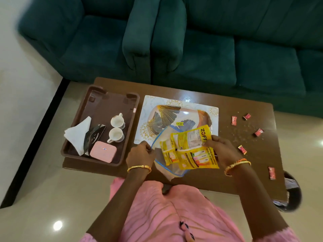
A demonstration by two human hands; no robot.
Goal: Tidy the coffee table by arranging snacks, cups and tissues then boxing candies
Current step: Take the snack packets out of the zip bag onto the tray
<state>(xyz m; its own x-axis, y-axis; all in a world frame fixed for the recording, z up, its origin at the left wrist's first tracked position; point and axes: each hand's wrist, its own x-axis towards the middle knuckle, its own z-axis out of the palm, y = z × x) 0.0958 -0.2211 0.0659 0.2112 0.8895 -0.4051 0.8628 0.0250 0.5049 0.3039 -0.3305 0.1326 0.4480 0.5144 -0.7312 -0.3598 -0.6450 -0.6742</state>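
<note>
Both hands [141, 152] pinch bag [167, 165], packets [192, 147].

Both hands [140, 152] on zip bag [167, 165] with yellow packets [190, 149]

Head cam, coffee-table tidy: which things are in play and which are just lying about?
In play:
left hand pinching zip bag
right hand gripping yellow snack packets
candies
cups
tissues
pink box
brown tray

Lying about:
patterned platter
placemat
green sofa
</note>
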